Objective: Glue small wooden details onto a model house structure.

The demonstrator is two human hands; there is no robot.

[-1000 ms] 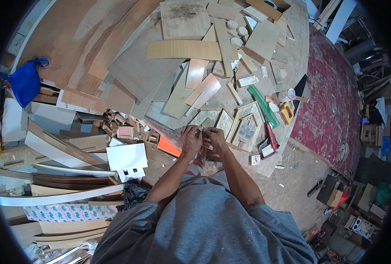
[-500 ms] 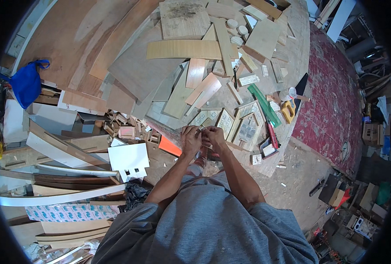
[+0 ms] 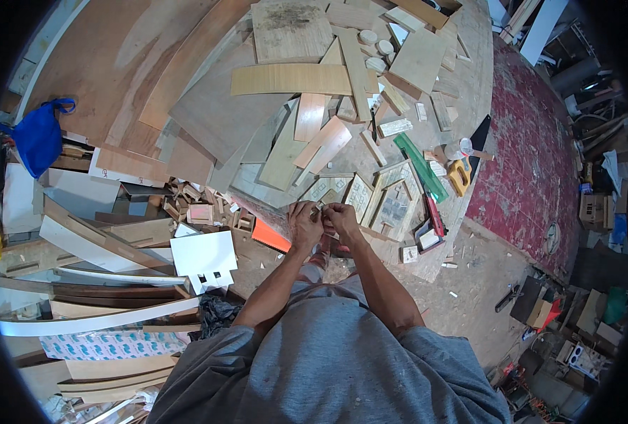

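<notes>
Watching from afar, I see a table (image 3: 475, 92) strewn with wooden boards (image 3: 292, 79), a house-shaped panel (image 3: 397, 206) near its edge, and beside it the left hand (image 3: 304, 226) and right hand (image 3: 343, 220), fingers narrow around a small piece (image 3: 320, 206) between them, mostly hidden
</notes>
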